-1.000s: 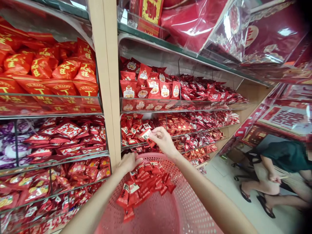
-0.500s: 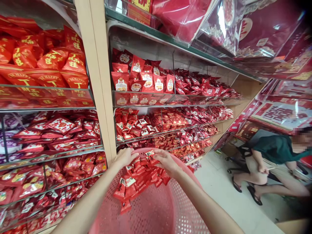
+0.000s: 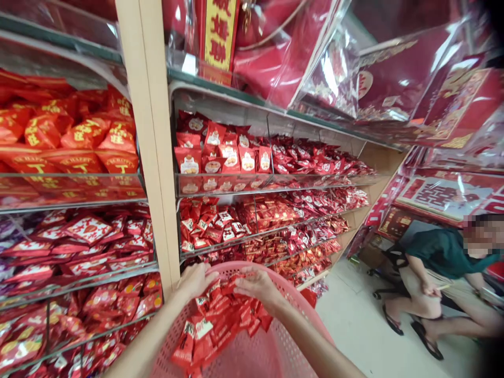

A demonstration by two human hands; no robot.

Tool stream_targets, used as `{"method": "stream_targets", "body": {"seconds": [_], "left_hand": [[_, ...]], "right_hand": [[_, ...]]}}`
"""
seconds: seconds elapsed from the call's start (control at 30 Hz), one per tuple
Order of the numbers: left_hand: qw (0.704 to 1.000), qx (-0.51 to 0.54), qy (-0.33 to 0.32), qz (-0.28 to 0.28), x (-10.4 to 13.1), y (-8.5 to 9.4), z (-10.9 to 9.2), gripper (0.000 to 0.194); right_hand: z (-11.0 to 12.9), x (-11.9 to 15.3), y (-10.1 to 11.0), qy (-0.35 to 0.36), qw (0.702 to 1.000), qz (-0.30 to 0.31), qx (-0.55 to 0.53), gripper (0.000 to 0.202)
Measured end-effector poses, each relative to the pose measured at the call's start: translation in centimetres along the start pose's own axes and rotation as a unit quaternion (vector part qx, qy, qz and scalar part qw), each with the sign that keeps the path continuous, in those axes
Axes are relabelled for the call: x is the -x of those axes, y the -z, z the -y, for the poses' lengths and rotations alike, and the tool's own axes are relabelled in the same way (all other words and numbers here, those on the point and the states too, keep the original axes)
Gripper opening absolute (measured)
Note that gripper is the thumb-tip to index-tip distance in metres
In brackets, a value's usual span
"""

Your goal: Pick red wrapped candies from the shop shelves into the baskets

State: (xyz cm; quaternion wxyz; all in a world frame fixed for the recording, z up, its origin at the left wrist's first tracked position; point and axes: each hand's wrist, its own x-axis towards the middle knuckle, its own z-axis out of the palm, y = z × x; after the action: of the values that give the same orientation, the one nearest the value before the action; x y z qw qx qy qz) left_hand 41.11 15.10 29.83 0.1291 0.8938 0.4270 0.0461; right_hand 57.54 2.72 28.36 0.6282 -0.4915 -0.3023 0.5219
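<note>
A pink perforated plastic basket (image 3: 301,328) stands in front of me, with a heap of small red snack packets (image 3: 224,328) in it, some with white labels and black characters. My left hand (image 3: 197,281) is at the basket's far left rim, its fingers stretched out toward the packets and holding nothing that I can see. My right hand (image 3: 255,286) lies over the far side of the heap, fingers apart and pointing left, touching the packets. Its thumb is partly hidden, and no packet is plainly gripped in it.
Shelves with clear fronts hold red packets (image 3: 228,157) behind the basket and bigger red bags (image 3: 82,131) at the left. A wooden post (image 3: 151,131) divides them. Wrapped red goods (image 3: 401,79) overhang at upper right. A person (image 3: 441,268) sits at the right.
The view has tilted up, so the shelves and basket sit lower in the frame. The labelled packet at my right fingertips has gone down into the heap, and that hand now lies over it.
</note>
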Motion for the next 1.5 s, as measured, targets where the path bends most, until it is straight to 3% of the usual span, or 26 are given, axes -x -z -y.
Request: {"method": "stream_targets", "body": {"seconds": [0.13, 0.27, 0.4, 0.57, 0.7, 0.77, 0.83, 0.93, 1.0, 1.07, 1.13, 1.3, 1.5], "left_hand": [[1.000, 0.001, 0.001, -0.001, -0.1, 0.1, 0.1, 0.040], [1.000, 0.003, 0.006, 0.007, 0.0, 0.2, 0.0, 0.041], [1.000, 0.003, 0.007, 0.000, -0.1, 0.0, 0.0, 0.043], [1.000, -0.007, 0.001, -0.001, -0.2, -0.1, 0.1, 0.045], [1.000, -0.001, -0.002, -0.003, -0.2, -0.2, 0.2, 0.044], [1.000, -0.002, -0.002, -0.002, -0.3, -0.4, 0.2, 0.043], [1.000, -0.010, -0.010, -0.001, -0.4, -0.5, 0.3, 0.043], [1.000, -0.018, -0.010, -0.002, -0.6, -0.6, 0.3, 0.043], [1.000, -0.016, -0.008, -0.001, -0.6, -0.4, 0.2, 0.041], [1.000, -0.013, -0.007, 0.002, -0.6, -0.3, 0.1, 0.039], [1.000, -0.014, -0.006, 0.003, -0.5, -0.1, 0.0, 0.037], [1.000, -0.014, -0.005, 0.005, -0.3, 0.1, -0.2, 0.036], [1.000, -0.002, -0.004, -0.006, -0.3, 0.0, 0.1, 0.041]], "right_hand": [[-0.8, -0.8, 0.2, -0.018, 0.990, 0.008, 0.138, 0.061], [0.0, -0.4, 0.4, 0.032, 0.942, -0.031, 0.332, 0.047], [5.2, 0.1, -0.7, 0.213, 0.825, -0.090, 0.515, 0.022], [12.3, -3.6, -5.3, 0.326, 0.722, -0.048, 0.608, 0.016], [12.7, -9.0, -9.5, 0.352, 0.601, -0.042, 0.716, 0.014], [11.5, -11.0, -11.1, 0.348, 0.544, -0.028, 0.763, 0.027], [10.3, -12.3, -12.3, 0.326, 0.514, -0.027, 0.793, 0.047], [9.2, -13.0, -13.8, 0.270, 0.501, -0.045, 0.821, 0.062], [9.0, -12.8, -14.5, 0.246, 0.499, -0.051, 0.830, 0.054], [9.0, -12.4, -14.9, 0.236, 0.499, -0.047, 0.833, 0.033], [9.1, -11.8, -15.1, 0.241, 0.497, -0.034, 0.833, 0.018], [9.8, -10.4, -14.4, 0.293, 0.485, -0.003, 0.824, 0.023], [10.6, -10.2, -13.3, 0.325, 0.478, -0.038, 0.815, 0.024]]}}
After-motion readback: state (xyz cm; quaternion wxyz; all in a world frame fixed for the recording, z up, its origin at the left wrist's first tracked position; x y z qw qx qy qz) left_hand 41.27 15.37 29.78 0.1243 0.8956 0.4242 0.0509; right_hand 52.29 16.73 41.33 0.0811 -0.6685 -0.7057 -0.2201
